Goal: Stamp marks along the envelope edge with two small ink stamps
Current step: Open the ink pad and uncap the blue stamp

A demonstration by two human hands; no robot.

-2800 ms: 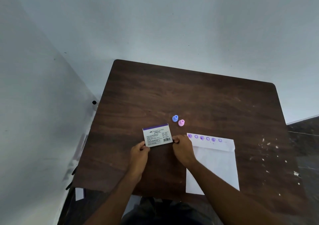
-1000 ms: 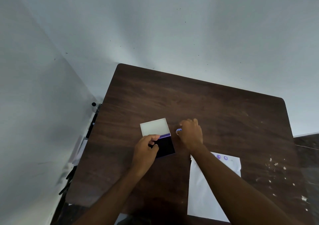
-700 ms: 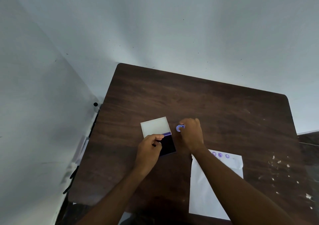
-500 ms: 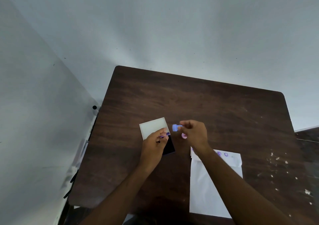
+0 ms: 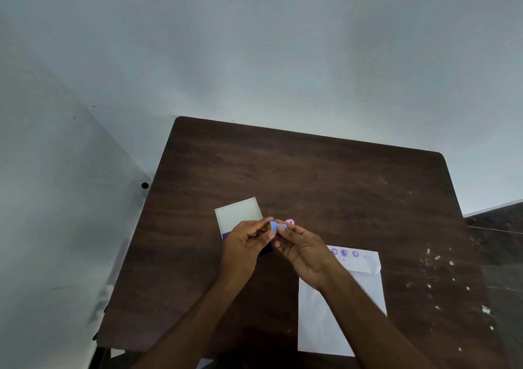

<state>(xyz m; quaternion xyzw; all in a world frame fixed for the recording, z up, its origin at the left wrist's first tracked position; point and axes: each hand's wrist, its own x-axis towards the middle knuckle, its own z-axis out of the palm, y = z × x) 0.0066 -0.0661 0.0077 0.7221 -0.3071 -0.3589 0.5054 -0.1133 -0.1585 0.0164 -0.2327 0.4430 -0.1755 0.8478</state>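
Observation:
A small blue stamp [image 5: 276, 225] is held sideways above the table between the fingertips of both hands. My left hand [image 5: 245, 245] grips its left end and my right hand [image 5: 304, 251] its right end. The pink stamp [image 5: 289, 221] stands on the table just behind my right fingers. The ink pad [image 5: 239, 216] lies open under my left hand, white lid flipped back, dark pad mostly hidden. The white envelope [image 5: 339, 312] lies to the right, with three purple marks [image 5: 344, 253] visible along its top edge; my right wrist covers the rest.
The dark wooden table [image 5: 311, 176] stands in a corner between pale walls. White specks [image 5: 438, 269] dot its right side. A black knob [image 5: 145, 185] sticks out by the left edge.
The ink pad was opened and my right hand picked up the blue stamp. My left hand left the ink pad and came up to grip the stamp's other end.

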